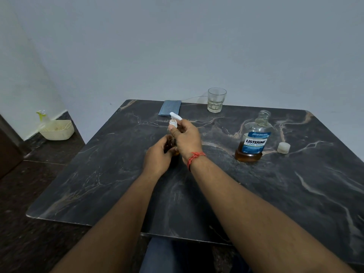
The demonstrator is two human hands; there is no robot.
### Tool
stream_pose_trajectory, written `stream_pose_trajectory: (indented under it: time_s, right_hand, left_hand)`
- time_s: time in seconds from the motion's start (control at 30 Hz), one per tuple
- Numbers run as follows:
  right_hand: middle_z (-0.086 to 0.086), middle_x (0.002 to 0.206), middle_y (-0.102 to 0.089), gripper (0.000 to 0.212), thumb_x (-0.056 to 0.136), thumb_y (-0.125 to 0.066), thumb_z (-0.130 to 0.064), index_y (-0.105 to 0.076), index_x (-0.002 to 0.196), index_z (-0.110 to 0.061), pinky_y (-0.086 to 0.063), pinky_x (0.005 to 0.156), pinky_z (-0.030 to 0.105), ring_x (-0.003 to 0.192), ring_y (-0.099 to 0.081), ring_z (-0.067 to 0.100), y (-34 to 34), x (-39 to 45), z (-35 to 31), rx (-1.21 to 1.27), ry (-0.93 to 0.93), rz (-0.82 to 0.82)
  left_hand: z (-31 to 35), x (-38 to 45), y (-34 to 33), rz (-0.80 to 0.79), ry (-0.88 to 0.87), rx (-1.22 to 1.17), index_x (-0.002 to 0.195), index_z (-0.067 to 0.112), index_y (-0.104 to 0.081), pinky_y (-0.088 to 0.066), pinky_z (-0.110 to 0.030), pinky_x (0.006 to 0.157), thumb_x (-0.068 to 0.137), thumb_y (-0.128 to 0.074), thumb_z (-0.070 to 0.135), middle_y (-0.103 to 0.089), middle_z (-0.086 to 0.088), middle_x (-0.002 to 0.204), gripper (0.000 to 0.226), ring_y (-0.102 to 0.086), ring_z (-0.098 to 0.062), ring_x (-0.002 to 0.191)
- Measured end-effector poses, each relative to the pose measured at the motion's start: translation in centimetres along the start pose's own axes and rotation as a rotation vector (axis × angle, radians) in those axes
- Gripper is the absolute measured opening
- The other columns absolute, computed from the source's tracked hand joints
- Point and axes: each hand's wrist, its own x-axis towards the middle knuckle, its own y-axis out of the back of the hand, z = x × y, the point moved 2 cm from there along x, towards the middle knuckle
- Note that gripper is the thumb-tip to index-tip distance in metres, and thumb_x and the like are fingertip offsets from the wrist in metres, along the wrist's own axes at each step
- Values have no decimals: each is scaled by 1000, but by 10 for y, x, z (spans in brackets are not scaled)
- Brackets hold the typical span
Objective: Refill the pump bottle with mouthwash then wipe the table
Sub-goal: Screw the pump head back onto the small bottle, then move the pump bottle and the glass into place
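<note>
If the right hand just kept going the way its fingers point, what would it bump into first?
Probably the folded blue cloth at the table's far edge. The right hand, gripping the white pump head, points up and away toward it, though depth is hard to judge.

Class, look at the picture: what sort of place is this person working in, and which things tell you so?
Probably a room in a home: a dark marble-patterned table against a plain wall, a drinking glass, and a basket on the floor.
</note>
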Motion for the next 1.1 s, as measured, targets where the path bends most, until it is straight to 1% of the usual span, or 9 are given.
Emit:
stream_pose_trajectory:
  time_s: [0.17,0.3,0.4,0.5,0.57,0.63,0.73,0.87,1.1]
  right_hand:
    - [-5,93,-73,12,87,-68,-20,-70,95,-28,-57,86,39,88,-68,10,3,-2,2,7,9,-28]
    - [-2,123,-66,40,88,-69,-16,-61,127,-19,-48,102,32,114,-60,9,20,-8,9,-33,-10,-122]
    - [-1,136,-57,55,90,-67,-26,-48,141,-20,-43,106,29,126,-52,11,46,-16,15,-172,-41,-81]
    - [1,147,-47,59,92,-63,-35,-41,145,-22,-34,111,32,136,-42,16,74,-26,24,-416,-53,-61]
    - [3,151,-41,62,92,-61,-38,-37,147,-21,-30,111,32,139,-37,20,88,-33,27,-577,-23,-81]
    - [4,155,-35,65,93,-59,-41,-32,149,-21,-28,114,36,143,-32,22,98,-36,28,-692,0,-106]
    - [5,158,-29,68,93,-56,-46,-29,150,-19,-26,117,39,146,-27,22,105,-34,22,-792,20,-95]
    - [7,159,-25,73,92,-58,-47,-26,150,-15,-25,118,40,147,-23,23,106,-21,16,-825,-7,-93]
    - [13,156,-28,75,91,-62,-39,-27,148,-6,-31,116,43,143,-30,29,100,36,19,-835,-64,12]
  left_hand:
    - [-2,0,-1,-10,9,-51,132,36,-60,-51,-43,105,95,-66,16,-72,16,117,43,-65,-4,114]
    - [-1,-2,1,-25,-10,-28,132,49,-54,-50,-42,106,93,-70,24,-71,25,110,48,-64,-3,113]
    - [0,-4,2,-19,-30,32,137,49,-50,-45,-42,110,93,-70,31,-68,21,119,52,-61,-10,121]
    - [1,-9,3,10,-36,204,151,33,-40,-25,-47,122,98,-61,42,-62,4,141,57,-51,-23,136]
    - [1,-15,4,15,-41,429,157,24,-30,-7,-51,125,100,-50,52,-48,-2,155,67,-38,-23,147]
    - [-1,-21,5,8,-65,631,160,21,-21,4,-55,123,100,-35,63,-30,-1,165,75,-19,-20,154]
    - [-5,-27,13,-22,-90,817,162,21,-10,8,-60,120,96,-15,72,-9,1,170,83,1,-21,157]
    - [-10,-24,30,-92,-60,919,162,25,-2,9,-62,120,88,1,76,4,0,171,90,12,-25,156]
    - [-18,0,44,-119,-95,991,162,28,0,9,-62,121,96,-10,72,8,-2,170,79,14,-26,156]
